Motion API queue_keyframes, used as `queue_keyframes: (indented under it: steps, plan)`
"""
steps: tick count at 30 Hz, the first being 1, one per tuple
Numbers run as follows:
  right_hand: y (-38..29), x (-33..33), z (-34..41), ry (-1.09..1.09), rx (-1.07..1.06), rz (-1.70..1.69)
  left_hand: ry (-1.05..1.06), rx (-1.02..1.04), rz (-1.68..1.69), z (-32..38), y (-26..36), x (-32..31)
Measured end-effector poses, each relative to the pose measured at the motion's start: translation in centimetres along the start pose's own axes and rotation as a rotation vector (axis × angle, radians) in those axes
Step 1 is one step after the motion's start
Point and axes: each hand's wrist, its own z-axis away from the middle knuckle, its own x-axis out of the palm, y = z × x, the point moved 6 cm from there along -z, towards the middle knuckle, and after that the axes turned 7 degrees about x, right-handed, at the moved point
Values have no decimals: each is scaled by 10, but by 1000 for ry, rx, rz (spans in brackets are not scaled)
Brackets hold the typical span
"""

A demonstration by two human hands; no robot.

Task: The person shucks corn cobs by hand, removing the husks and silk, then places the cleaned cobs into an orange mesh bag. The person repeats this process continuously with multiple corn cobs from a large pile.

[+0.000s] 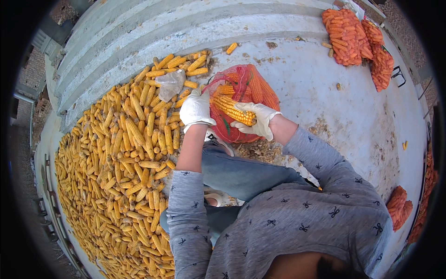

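A red mesh sack [263, 87] stands in front of me with its mouth facing me, partly filled with ears of corn. My left hand [197, 108], in a white glove, grips the left side of the sack's rim; its fingertips are partly hidden. In my right hand [259, 118], also gloved, is a yellow ear of corn [231, 108], held at the sack's mouth with its near end towards my palm. Left of the sack spreads a large heap of corn ears [129, 167]. A crumpled clear plastic bag [170, 84] lies on top of the heap.
Concrete steps [181, 24] rise beyond the heap. Filled mesh sacks [348, 38] stand at the far right, and another sack [399, 207] lies at the near right. Husk debris [259, 150] covers the concrete floor [352, 104] by my feet. One loose ear [231, 48] lies near the steps.
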Motion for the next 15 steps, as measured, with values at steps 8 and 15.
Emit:
queue_keyframes:
  steps: [8,15]
  plan:
    - [-42,-28,-109,207,-119,-494,11,23,278,-8,1,-14]
    - [-57,-138,-81,556,-321,255,9,0,538,-28,-17,-15]
